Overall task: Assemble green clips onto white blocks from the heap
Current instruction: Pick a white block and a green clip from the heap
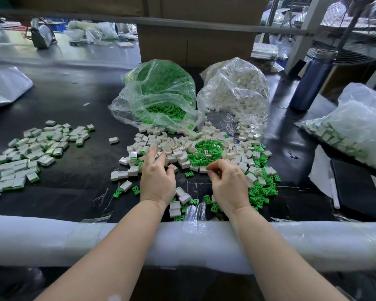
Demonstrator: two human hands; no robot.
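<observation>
Left hand point(157, 181) reaches, fingers spread, onto white blocks point(172, 148) just ahead; right hand point(227, 183) pinches a green clip point(219, 171), beside them.

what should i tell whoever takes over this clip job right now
Left hand: fingers extended, reaching into the mixed heap, holding nothing.
Right hand: fingers curled, pinching a small green clip.
Supply: bag of green clips, bag of white blocks behind the heap.
Done: pile of assembled blocks at left.
Left: most of the heap and both bags.
</observation>
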